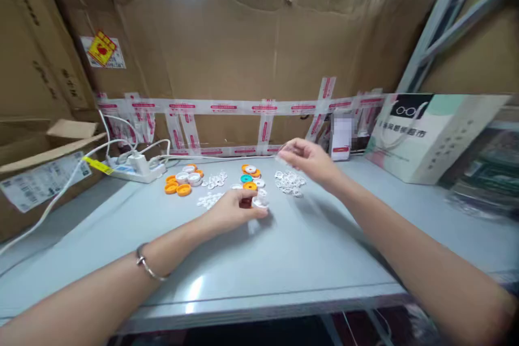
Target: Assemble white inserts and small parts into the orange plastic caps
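Note:
My left hand (pixel 233 210) rests on the grey table (pixel 284 259) with its fingers closed around a small round cap, its colour hard to tell. My right hand (pixel 308 160) hovers above a pile of small white rings (pixel 290 182); its fingertips pinch something tiny and pale, probably a ring, blurred. Orange, white and one teal cap (pixel 246 178) lie in a cluster just beyond my left hand. Another group of orange and white caps (pixel 183 178) sits further left. Two more heaps of white rings (pixel 214 179) lie between the cap groups.
A white power strip (pixel 135 168) with cables lies at the back left. Cardboard boxes (pixel 44 173) stand on the left, a taped cardboard wall (pixel 251 65) behind. A printed white box (pixel 430 132) lies at the right, a small white container (pixel 341 138) beside it.

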A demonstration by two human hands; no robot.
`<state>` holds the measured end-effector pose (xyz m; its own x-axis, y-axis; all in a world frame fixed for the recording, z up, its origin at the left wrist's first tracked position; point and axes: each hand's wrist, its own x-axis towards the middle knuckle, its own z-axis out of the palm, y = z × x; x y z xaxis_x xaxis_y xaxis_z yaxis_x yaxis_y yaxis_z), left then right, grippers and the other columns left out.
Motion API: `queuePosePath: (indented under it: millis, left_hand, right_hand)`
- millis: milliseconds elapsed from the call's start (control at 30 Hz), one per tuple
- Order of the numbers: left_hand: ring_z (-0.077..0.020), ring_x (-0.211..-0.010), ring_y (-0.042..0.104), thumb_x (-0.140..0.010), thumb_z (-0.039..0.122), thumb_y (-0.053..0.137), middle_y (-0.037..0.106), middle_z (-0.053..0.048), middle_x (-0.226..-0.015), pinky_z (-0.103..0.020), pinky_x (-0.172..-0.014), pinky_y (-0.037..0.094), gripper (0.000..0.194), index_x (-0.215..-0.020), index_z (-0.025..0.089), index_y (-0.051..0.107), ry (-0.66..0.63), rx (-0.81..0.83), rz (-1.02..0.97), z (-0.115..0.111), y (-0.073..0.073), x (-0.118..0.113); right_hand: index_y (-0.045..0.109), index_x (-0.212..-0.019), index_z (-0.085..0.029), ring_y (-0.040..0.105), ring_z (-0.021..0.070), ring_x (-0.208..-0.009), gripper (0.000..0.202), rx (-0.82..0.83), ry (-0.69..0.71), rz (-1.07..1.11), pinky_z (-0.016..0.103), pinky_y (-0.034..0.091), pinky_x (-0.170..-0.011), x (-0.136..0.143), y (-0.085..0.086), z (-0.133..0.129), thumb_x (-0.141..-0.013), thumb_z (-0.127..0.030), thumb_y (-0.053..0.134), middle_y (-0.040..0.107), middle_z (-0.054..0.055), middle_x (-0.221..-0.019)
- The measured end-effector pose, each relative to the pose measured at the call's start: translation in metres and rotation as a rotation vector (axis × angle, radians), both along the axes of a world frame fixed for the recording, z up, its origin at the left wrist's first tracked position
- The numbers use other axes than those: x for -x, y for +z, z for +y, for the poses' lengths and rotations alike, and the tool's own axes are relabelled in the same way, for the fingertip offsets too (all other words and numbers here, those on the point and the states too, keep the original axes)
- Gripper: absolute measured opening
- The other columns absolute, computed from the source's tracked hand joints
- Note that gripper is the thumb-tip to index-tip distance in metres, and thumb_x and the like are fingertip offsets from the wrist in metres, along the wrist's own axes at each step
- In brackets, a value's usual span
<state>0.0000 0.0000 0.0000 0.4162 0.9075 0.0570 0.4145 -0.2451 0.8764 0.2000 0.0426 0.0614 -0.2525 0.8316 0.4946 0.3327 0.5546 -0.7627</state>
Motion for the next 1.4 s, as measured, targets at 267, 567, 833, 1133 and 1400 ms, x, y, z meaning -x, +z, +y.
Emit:
queuePosePath:
  millis: [267, 567, 833, 1133, 1400]
  left_hand:
    - [-0.0126, -0.070, 0.053, -0.071, 0.029, 0.060, 0.057, -0.001, -0.077, -0.024, -0.067, 0.040, 0.021, -0.086, 0.014, 0.058, -0.112, 0.003, -0.082, 0.004, -0.004, 0.001]
    - [-0.0126, -0.072, 0.054, -0.070, 0.025, 0.058, 0.058, -0.001, -0.079, -0.025, -0.069, 0.042, 0.018, -0.085, 0.015, 0.057, -0.120, -0.025, -0.074, 0.004, -0.006, 0.004]
    - [-0.0133, -0.073, 0.055, -0.070, 0.024, 0.059, 0.058, -0.002, -0.080, -0.025, -0.070, 0.043, 0.018, -0.085, 0.014, 0.057, -0.121, -0.046, -0.062, 0.005, -0.005, 0.004]
    - [-0.0126, -0.072, 0.053, -0.072, 0.024, 0.057, 0.056, -0.001, -0.080, -0.024, -0.069, 0.042, 0.016, -0.085, 0.015, 0.056, -0.146, -0.053, -0.067, 0.005, -0.005, 0.004]
    - [-0.0117, -0.066, 0.052, -0.071, 0.033, 0.060, 0.056, 0.000, -0.074, -0.023, -0.062, 0.040, 0.022, -0.082, 0.014, 0.058, -0.097, -0.056, -0.041, 0.005, -0.002, 0.004]
  right_hand:
    - [0.049, -0.091, -0.018, 0.055, 0.0155, -0.062, 0.037, -0.022, -0.555, -0.233, 0.027, 0.041, -0.057, -0.079, -0.016, 0.075, -0.068, -0.045, 0.060, 0.060, 0.002, -0.069]
    - [0.063, -0.095, -0.019, 0.050, 0.0237, -0.095, 0.035, -0.147, -0.399, -0.952, 0.033, 0.039, -0.078, -0.027, -0.020, 0.097, -0.069, -0.042, 0.062, 0.056, 0.010, -0.099]
    - [0.068, -0.091, -0.022, 0.040, 0.0307, -0.104, 0.035, -0.161, -0.493, -1.102, 0.043, 0.031, -0.082, -0.035, -0.030, 0.099, -0.062, -0.042, 0.067, 0.052, 0.011, -0.105]
    - [0.064, -0.089, -0.023, 0.043, 0.0268, -0.101, 0.026, -0.217, -0.515, -0.970, 0.040, 0.030, -0.080, -0.043, -0.041, 0.101, -0.068, -0.037, 0.062, 0.056, 0.007, -0.104]
    - [0.063, -0.084, -0.020, 0.046, 0.0280, -0.098, 0.026, -0.256, -0.520, -0.778, 0.040, 0.031, -0.078, -0.036, -0.035, 0.095, -0.067, -0.041, 0.063, 0.058, 0.009, -0.100]
